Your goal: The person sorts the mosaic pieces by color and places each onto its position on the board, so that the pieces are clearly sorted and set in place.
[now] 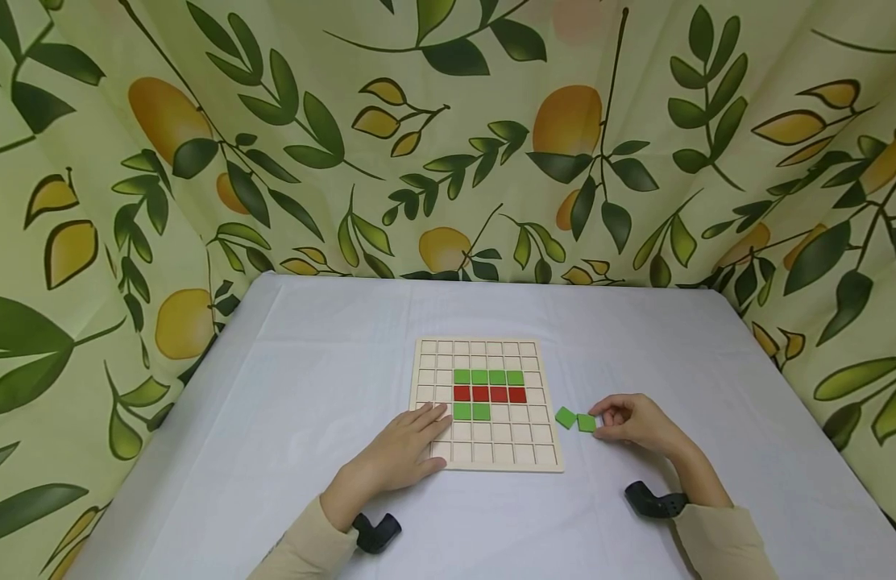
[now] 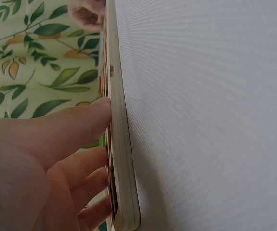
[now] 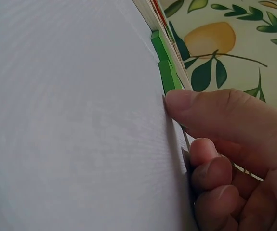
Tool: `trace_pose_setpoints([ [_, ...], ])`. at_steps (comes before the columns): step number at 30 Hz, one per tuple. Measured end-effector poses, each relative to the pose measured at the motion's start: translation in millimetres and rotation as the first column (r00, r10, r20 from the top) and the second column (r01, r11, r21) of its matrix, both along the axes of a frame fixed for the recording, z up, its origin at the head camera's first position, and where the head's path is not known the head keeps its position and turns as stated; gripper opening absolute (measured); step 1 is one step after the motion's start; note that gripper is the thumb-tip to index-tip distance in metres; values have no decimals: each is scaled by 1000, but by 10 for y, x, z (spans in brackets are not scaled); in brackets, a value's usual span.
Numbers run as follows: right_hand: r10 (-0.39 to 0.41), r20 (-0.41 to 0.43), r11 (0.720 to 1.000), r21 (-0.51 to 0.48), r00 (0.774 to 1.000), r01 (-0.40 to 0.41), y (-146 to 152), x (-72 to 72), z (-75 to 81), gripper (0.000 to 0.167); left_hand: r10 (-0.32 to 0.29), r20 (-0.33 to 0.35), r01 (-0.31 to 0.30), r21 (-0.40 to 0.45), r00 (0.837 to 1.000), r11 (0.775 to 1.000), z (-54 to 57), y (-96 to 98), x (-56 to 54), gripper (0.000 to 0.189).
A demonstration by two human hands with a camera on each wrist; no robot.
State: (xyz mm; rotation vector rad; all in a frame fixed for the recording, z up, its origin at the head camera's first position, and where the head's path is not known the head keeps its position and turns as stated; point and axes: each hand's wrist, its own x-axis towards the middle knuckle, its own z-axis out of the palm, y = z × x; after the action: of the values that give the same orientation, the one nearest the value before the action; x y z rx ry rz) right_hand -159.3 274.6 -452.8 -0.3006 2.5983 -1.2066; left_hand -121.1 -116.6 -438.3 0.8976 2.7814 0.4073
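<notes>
A pale wooden grid board (image 1: 513,456) lies flat on the table. Set in its squares are a row of green tiles (image 1: 488,377), a row of red tiles (image 1: 489,394) below it, and two green tiles (image 1: 471,412) under the red. My left hand (image 1: 400,451) rests with extended fingers over the board's lower left corner; its thumb (image 2: 80,120) lies by the near edge. Right of the board, my right hand (image 1: 640,423) pinches a loose green tile (image 1: 586,423) by its right side between thumb and finger. Another loose green tile (image 1: 566,417) lies between that one and the board.
A white cloth (image 1: 317,346) covers the table. Behind and at both sides hangs a curtain (image 1: 448,161) printed with fruit and leaves. Black devices (image 1: 378,533) are worn at both wrists, beside the beige sleeves (image 1: 719,536).
</notes>
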Motion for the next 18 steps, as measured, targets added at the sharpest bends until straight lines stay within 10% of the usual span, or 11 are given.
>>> trace_pose_setpoints([
  [18,-6,-40,1000,-18,999,5,17,-13,-31,30,6,13,-6,3,1000,1000,2,8,2,60],
])
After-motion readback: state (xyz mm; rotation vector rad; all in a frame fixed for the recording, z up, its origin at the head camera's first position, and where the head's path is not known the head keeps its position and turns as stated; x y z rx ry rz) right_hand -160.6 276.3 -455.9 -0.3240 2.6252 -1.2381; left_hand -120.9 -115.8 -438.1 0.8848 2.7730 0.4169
